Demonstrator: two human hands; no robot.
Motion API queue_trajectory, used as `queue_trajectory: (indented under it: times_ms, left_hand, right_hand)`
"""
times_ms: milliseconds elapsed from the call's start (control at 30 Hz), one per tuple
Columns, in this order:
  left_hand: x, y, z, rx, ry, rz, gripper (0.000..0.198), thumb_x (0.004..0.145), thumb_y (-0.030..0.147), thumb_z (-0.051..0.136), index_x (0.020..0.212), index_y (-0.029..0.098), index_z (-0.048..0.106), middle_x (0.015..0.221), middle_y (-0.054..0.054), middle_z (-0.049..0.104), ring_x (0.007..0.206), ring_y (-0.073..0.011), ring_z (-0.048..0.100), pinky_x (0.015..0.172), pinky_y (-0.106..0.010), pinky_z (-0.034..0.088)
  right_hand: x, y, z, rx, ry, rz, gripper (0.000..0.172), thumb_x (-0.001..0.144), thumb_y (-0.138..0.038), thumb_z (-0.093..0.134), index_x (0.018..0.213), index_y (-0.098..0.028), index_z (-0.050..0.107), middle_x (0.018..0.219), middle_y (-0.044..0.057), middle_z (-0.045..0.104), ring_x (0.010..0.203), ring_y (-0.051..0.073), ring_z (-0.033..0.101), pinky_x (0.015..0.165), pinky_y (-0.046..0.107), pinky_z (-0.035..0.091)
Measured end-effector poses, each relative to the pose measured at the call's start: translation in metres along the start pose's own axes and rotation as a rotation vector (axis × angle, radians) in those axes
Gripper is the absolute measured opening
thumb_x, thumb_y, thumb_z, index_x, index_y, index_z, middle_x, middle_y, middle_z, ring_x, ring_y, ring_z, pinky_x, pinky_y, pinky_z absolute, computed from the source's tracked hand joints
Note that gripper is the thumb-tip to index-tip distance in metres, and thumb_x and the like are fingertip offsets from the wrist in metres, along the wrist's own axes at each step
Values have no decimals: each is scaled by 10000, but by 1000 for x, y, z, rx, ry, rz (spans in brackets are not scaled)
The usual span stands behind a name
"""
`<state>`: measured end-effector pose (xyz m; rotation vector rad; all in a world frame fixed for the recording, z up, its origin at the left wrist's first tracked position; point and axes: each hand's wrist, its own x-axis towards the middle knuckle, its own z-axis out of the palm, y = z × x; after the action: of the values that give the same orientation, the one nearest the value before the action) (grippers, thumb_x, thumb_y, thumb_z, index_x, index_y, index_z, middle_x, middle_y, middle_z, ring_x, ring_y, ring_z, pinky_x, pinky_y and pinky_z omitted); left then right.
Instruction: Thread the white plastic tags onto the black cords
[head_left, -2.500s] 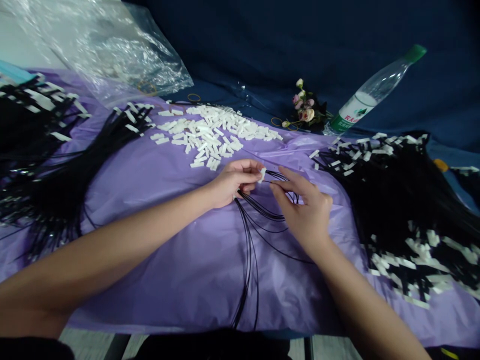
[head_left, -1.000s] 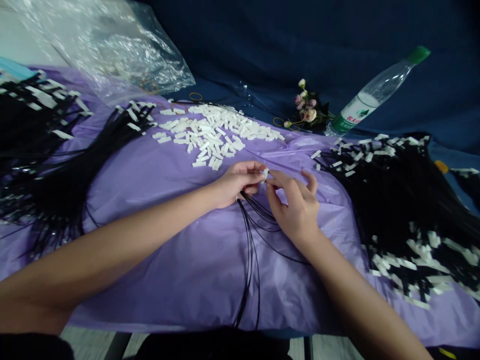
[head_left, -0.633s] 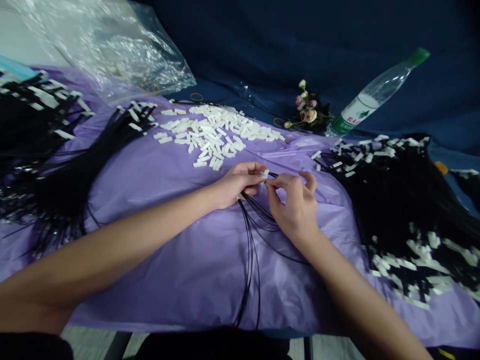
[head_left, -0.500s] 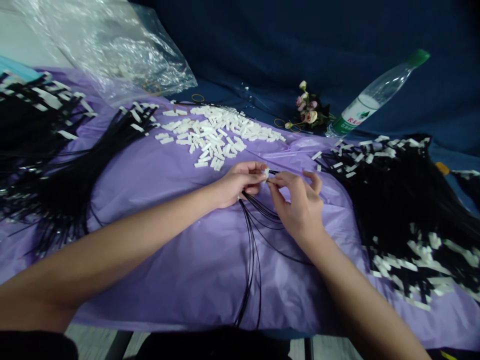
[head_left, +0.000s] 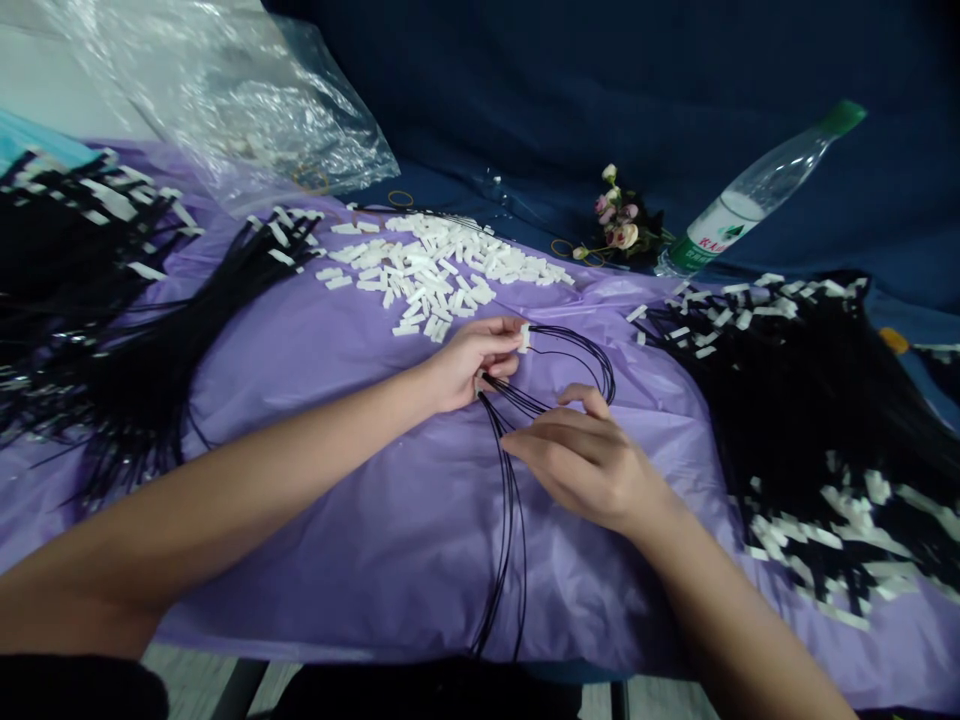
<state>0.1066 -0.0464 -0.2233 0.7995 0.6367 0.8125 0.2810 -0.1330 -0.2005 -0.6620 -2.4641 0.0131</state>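
Observation:
Between the thumb and forefinger of my left hand [head_left: 480, 362] is a small white connector housing [head_left: 524, 338]. Thin black wires [head_left: 609, 362] run from it in a loop to the right and curve back toward my hands. My left hand's lower fingers also hold the ends of a wire bundle, part of which hangs down over the purple cover. My right hand [head_left: 589, 455] is lower and to the right, its fingertips together at the hanging black wires [head_left: 501, 520]. Whether a single wire is pinched there is hidden.
Loose white housings [head_left: 435, 265] lie heaped on the purple cover [head_left: 337, 530]. Black wire bundles with white ends lie at left [head_left: 142, 360] and right [head_left: 810, 400]. Behind are a plastic bag [head_left: 247, 100], artificial flowers [head_left: 622, 235] and a tilted bottle [head_left: 742, 205].
My right hand has left the white connector and moved down to the hanging wires. The looped wires now show in full at the connector, which my left hand still holds.

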Motion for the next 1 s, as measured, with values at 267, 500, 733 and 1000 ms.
queue_trajectory:
  times_ms: [267, 500, 733, 1000]
  left_hand:
    - [0, -1, 1, 1, 16, 1, 100, 786, 131, 587, 874, 154, 545, 640, 44, 419, 412, -21, 304, 394, -195, 103]
    - [0, -1, 1, 3, 13, -4, 89, 782, 139, 596, 853, 155, 545, 660, 37, 426, 412, -19, 306, 391, -195, 87]
    - [0, -1, 0, 9, -5, -4, 73, 789, 152, 600, 839, 158, 547, 636, 44, 408, 410, -21, 300, 383, -186, 99]
    - [-1, -3, 0, -4, -5, 3, 123, 763, 140, 621, 866, 158, 555, 593, 61, 356, 419, -34, 298, 376, -183, 76]
  right_hand:
    - [6, 2, 3, 18, -47, -54, 182, 898, -95, 559, 1044, -183, 623, 886, -10, 745, 781, 130, 658, 828, 362, 455]
    - [4, 7, 1, 84, 17, -80, 178, 890, -117, 581, 1036, -196, 645, 916, 7, 751, 832, 138, 693, 849, 373, 523]
    - [2, 13, 5, 137, 76, -97, 156, 874, -121, 601, 991, -196, 670, 883, 19, 753, 839, 150, 709, 875, 384, 551]
    - [-3, 17, 19, 331, 342, 164, 419, 745, -11, 656, 1106, -218, 612, 853, 18, 727, 778, 154, 700, 787, 330, 581]
